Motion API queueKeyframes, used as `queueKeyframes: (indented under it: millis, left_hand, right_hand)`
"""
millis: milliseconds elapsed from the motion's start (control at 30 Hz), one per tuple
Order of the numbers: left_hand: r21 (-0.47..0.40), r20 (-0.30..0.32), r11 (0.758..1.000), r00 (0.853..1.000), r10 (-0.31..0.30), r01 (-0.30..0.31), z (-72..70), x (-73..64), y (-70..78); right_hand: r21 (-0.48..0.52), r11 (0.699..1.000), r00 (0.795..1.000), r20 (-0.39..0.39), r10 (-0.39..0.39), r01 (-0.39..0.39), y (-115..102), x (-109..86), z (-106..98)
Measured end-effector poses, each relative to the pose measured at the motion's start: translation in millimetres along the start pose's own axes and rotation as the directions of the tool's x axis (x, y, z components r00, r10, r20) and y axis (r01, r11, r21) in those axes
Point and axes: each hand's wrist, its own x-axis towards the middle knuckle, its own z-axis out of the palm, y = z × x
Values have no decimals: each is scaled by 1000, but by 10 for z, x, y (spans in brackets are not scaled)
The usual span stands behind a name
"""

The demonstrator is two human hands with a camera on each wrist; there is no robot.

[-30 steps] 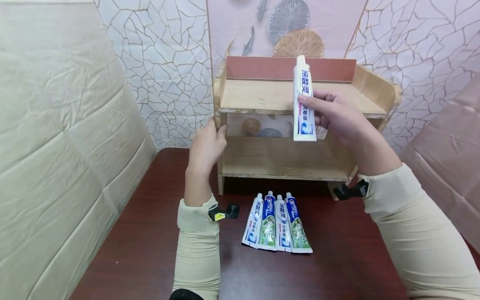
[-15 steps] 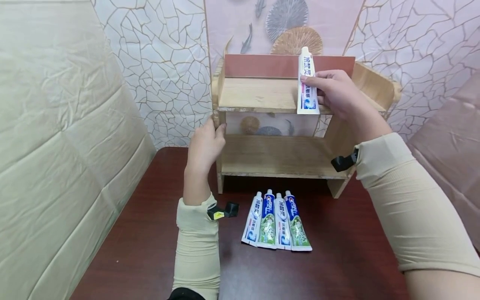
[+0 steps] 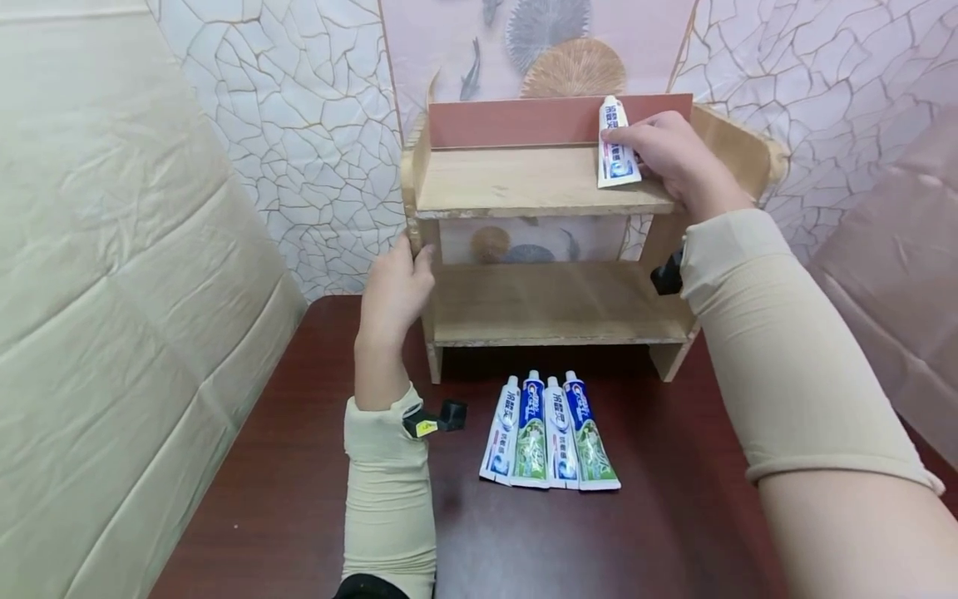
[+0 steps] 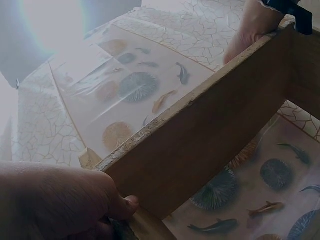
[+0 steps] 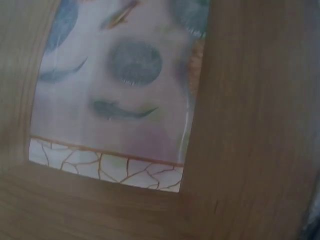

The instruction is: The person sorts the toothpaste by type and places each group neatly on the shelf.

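A white toothpaste tube (image 3: pixel 617 165) with blue lettering is pinched in my right hand (image 3: pixel 677 158), cap end up, over the right part of the wooden shelf's (image 3: pixel 509 179) upper board. Whether its lower end touches the board I cannot tell. My left hand (image 3: pixel 392 287) grips the shelf's left side panel, its thumb on the near edge; the left wrist view shows this hand (image 4: pixel 60 200) close up. In the right wrist view only shelf boards (image 5: pixel 255 115) and patterned cloth appear, no hand. Several more tubes lie side by side on the table, among them a blue-green Crest tube (image 3: pixel 591 441).
The two-level shelf stands at the back of the dark red table (image 3: pixel 299 466), with a reddish strip (image 3: pixel 516 123) along its upper back. Its lower board (image 3: pixel 554 308) sits above the tubes. Patterned cloth (image 3: pixel 314 125) hangs behind, and pale padded fabric (image 3: pixel 150 333) borders the left.
My right hand has carried the toothpaste tube up and forward, from in front of the shelf to over its upper board. The left hand keeps its grip; the view has shifted slightly.
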Motion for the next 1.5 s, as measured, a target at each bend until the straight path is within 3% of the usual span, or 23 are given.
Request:
queueKeyframes:
  millis: [167, 333, 600, 967, 1500]
  left_hand:
    - [1, -16, 1000, 1000, 0, 0, -18, -18, -23]
    - [26, -27, 1000, 1000, -4, 5, -20, -19, -17]
    - [30, -27, 999, 1000, 12, -11, -1, 11, 25]
    - [33, -14, 999, 1000, 7, -7, 8, -4, 30]
    - [28, -24, 1000, 1000, 11, -11, 35, -8, 10]
  right_hand:
    - [-150, 989, 998, -63, -19, 10, -36, 45, 20]
    - [-208, 978, 994, -105, -26, 3, -33, 31, 41]
    - [-184, 983, 992, -126, 2, -25, -4, -18, -10]
    - [-135, 991, 992, -122, -27, 10, 8, -59, 28]
    - [-143, 989, 989, -147, 1, -22, 6, -62, 17]
